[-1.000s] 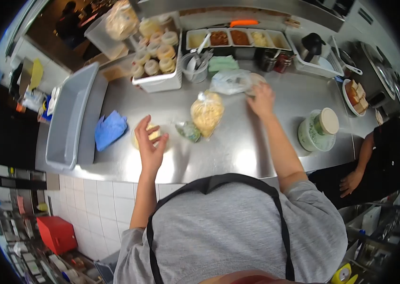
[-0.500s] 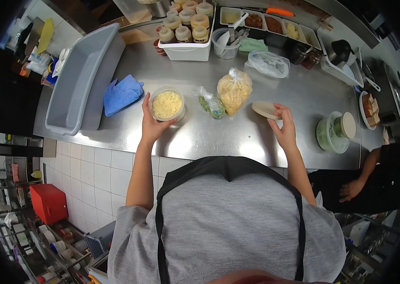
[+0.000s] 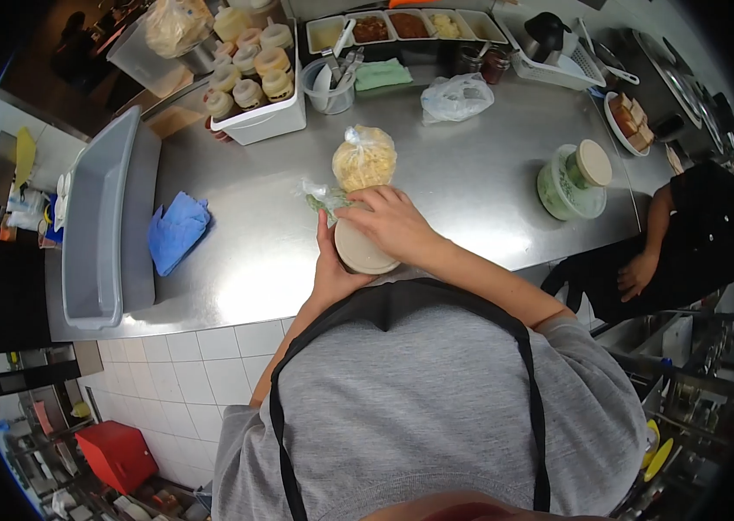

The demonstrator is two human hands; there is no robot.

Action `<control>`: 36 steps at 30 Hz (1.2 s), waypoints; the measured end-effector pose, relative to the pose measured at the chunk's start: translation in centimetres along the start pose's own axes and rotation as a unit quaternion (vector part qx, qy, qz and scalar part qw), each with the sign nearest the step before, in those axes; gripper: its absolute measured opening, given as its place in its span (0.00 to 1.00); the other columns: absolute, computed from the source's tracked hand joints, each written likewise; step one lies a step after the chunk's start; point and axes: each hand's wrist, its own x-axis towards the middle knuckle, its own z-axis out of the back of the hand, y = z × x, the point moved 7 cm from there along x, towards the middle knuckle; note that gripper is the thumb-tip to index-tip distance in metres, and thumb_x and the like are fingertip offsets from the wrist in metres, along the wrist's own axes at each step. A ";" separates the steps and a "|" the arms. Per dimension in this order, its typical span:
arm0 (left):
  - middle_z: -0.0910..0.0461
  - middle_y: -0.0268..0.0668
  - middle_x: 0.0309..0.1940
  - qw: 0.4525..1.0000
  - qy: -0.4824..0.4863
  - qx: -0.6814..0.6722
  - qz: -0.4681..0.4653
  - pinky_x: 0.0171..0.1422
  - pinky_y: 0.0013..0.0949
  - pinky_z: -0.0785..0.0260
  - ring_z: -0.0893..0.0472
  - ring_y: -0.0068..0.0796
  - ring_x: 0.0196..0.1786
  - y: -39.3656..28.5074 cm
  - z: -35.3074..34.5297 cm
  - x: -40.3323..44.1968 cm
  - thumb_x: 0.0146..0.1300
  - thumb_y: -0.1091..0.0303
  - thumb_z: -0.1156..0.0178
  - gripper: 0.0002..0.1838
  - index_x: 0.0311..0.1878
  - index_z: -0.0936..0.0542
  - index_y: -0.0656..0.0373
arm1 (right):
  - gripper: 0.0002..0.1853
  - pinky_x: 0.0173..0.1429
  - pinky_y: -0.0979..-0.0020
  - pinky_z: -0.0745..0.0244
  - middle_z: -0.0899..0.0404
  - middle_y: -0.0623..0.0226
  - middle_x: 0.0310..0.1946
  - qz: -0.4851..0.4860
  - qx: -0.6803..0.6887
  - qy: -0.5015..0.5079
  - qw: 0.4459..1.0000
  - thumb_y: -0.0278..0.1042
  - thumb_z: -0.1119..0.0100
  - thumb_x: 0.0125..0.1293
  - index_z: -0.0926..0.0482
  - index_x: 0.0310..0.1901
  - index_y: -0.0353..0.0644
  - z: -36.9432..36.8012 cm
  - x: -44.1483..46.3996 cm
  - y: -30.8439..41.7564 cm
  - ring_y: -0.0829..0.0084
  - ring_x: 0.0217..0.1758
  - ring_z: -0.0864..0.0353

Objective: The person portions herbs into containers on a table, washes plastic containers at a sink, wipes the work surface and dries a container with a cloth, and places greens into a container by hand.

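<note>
A round tub with a beige lid [image 3: 362,250] over its top is between my hands, near the counter's front edge. My left hand [image 3: 332,278] wraps round the tub's left side, thumb and fingers apart around the wall. From the right, my right hand [image 3: 397,227] grips the lid, its fingers over the far rim. The lid hides the grated yellow food inside; I cannot tell if it is fully seated. Just beyond my fingers are a small clear bag of green leaves [image 3: 318,203], partly covered, and a knotted bag of yellow shreds [image 3: 365,160].
On the steel counter [image 3: 480,182], a grey bin [image 3: 137,260] and blue cloth [image 3: 178,233] lie left. Sauce bottles in a white tub [image 3: 271,123] and a utensil container [image 3: 330,97] stand behind. Right are a green-filled tub [image 3: 558,191] and a co-worker's hand [image 3: 638,276].
My right hand has brought the lid leftward onto the tub. My left hand has moved the tub towards the bags and my body. The camera view has shifted.
</note>
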 end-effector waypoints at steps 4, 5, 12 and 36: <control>0.44 0.52 0.63 1.000 0.008 -0.019 0.004 0.66 0.44 0.39 0.36 0.45 0.65 -0.2 0.4 0.9 0.35 0.68 0.22 0.72 0.69 0.73 0.52 | 0.44 0.64 0.49 0.42 0.44 0.56 0.64 0.008 -0.111 0.077 0.991 0.49 0.31 0.44 0.40 0.65 0.53 0.9 -0.3 1.2 0.54 0.66 0.45; 0.44 0.52 0.64 1.000 0.015 -0.006 0.001 0.66 0.44 0.38 0.37 0.45 0.65 -0.2 0.3 0.9 0.35 0.68 0.23 0.71 0.70 0.73 0.52 | 0.51 0.65 0.47 0.43 0.47 0.55 0.65 -0.001 -0.139 0.125 0.982 0.50 0.27 0.38 0.43 0.67 0.54 0.5 -0.6 1.3 0.52 0.68 0.48; 0.48 0.52 0.67 0.998 0.020 -0.059 0.011 0.69 0.45 0.44 0.40 0.45 0.67 -0.2 1.2 2.2 0.36 0.65 0.23 0.71 0.70 0.73 0.50 | 0.56 0.69 0.52 0.48 0.50 0.47 0.65 -0.027 0.037 0.141 0.989 0.45 0.27 0.38 0.50 0.70 0.52 0.5 0.9 -2.4 0.47 0.69 0.52; 0.21 0.39 0.38 0.789 0.173 -0.454 0.376 0.18 0.29 0.29 0.19 0.35 0.32 -6.9 -4.9 4.4 0.61 0.36 0.60 0.31 0.56 0.32 0.49 | 0.48 0.67 0.53 0.48 0.53 0.47 0.64 0.139 0.046 -0.060 0.987 0.64 0.34 0.45 0.40 0.66 0.52 9.6 -2.7 0.5 0.46 0.66 0.51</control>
